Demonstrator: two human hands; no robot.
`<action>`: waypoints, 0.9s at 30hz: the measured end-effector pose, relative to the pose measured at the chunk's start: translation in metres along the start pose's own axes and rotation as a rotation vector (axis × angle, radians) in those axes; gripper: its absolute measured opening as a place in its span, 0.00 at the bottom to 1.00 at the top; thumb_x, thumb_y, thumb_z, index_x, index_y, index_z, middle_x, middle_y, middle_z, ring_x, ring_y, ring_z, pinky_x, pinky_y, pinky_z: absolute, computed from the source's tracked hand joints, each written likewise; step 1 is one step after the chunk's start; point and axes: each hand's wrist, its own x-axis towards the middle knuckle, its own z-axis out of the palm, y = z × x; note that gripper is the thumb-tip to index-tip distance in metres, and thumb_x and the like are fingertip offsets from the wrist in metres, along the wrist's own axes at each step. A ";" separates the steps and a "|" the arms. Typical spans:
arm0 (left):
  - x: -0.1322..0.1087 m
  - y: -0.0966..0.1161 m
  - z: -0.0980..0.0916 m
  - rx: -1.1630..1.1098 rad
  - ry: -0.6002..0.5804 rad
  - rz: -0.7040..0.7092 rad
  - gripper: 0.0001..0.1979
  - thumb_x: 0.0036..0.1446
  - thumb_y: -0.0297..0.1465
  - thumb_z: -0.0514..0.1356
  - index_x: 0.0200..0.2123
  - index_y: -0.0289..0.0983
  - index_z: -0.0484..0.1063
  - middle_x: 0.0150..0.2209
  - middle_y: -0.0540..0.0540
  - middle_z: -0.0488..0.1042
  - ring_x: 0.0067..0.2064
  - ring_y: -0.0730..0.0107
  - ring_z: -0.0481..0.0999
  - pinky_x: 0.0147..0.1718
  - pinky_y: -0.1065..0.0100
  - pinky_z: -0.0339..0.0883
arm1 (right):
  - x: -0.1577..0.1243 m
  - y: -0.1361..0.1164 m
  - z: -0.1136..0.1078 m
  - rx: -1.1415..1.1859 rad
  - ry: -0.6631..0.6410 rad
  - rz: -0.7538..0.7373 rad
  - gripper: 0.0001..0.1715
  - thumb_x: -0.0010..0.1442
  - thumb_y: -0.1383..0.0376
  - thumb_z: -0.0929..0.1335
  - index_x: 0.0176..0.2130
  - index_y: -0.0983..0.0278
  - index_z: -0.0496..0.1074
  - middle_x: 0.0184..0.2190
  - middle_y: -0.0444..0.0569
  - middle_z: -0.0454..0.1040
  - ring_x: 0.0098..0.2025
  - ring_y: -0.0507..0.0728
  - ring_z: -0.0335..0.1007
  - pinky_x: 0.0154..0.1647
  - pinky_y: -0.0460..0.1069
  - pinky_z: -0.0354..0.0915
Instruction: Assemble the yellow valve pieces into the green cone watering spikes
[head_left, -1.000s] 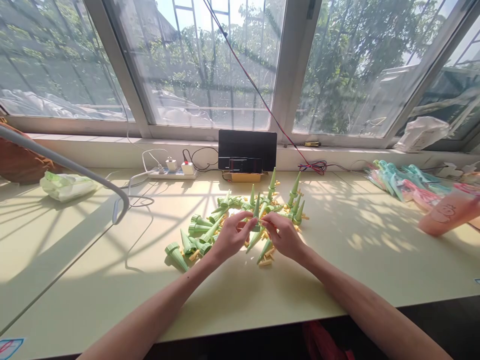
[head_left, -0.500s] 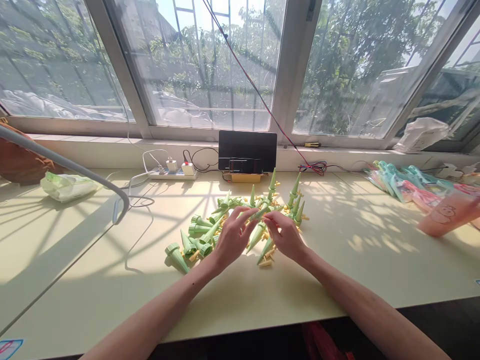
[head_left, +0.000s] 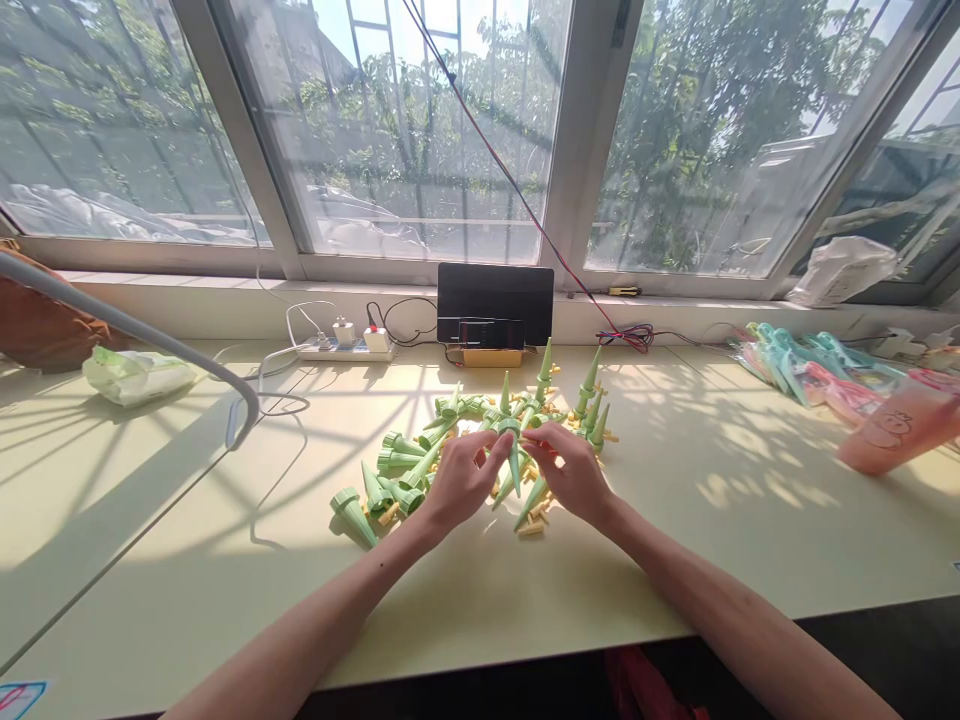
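My left hand point(head_left: 466, 478) is closed on the wide end of a green plastic watering spike point(head_left: 514, 468), whose tip points down toward me. Close beside it on the right, my right hand point(head_left: 571, 470) has thumb and fingertips pinched at the spike's collar; what lies between them is too small to make out. Around both hands lies a heap of similar green spikes point(head_left: 352, 514), some standing on their wide ends with points up point(head_left: 545, 365). Small yellow plastic valve pieces point(head_left: 531, 529) are scattered among them.
Behind the heap a black tablet point(head_left: 495, 300) leans upright near the window. A power strip point(head_left: 352, 350) with cables sits to its left. A grey curved bar point(head_left: 150, 325) crosses the left side. At right are a pink cup point(head_left: 896, 425) and bagged teal items point(head_left: 787, 362).
The spike in my left hand has turned from slanting to pointing down toward me. My left fingers have curled in around its wide end; my right hand has barely moved.
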 end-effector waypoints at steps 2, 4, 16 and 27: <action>0.000 0.000 0.000 -0.020 -0.021 -0.004 0.25 0.64 0.46 0.51 0.20 0.36 0.57 0.19 0.53 0.59 0.22 0.75 0.56 0.22 0.71 0.47 | -0.001 0.001 0.000 0.007 -0.001 0.007 0.08 0.66 0.64 0.63 0.40 0.62 0.72 0.31 0.48 0.73 0.32 0.54 0.70 0.33 0.49 0.69; 0.000 0.000 0.000 -0.038 -0.039 -0.003 0.25 0.63 0.46 0.51 0.20 0.36 0.57 0.20 0.53 0.59 0.22 0.76 0.57 0.21 0.72 0.47 | -0.001 0.002 -0.001 0.011 -0.002 0.012 0.08 0.67 0.64 0.63 0.39 0.62 0.72 0.31 0.48 0.72 0.31 0.53 0.69 0.33 0.49 0.69; 0.001 -0.001 -0.002 -0.054 -0.053 0.011 0.21 0.62 0.44 0.54 0.23 0.35 0.64 0.20 0.54 0.60 0.21 0.78 0.58 0.21 0.73 0.50 | -0.001 0.004 0.000 0.003 -0.020 0.014 0.08 0.66 0.64 0.63 0.36 0.63 0.70 0.28 0.47 0.72 0.29 0.53 0.68 0.31 0.48 0.66; 0.000 -0.007 -0.001 -0.100 -0.094 0.050 0.11 0.61 0.37 0.58 0.36 0.35 0.69 0.33 0.47 0.69 0.25 0.77 0.68 0.20 0.75 0.64 | 0.000 0.003 -0.001 0.021 -0.077 0.041 0.12 0.67 0.65 0.61 0.31 0.63 0.66 0.24 0.43 0.66 0.25 0.51 0.61 0.27 0.46 0.59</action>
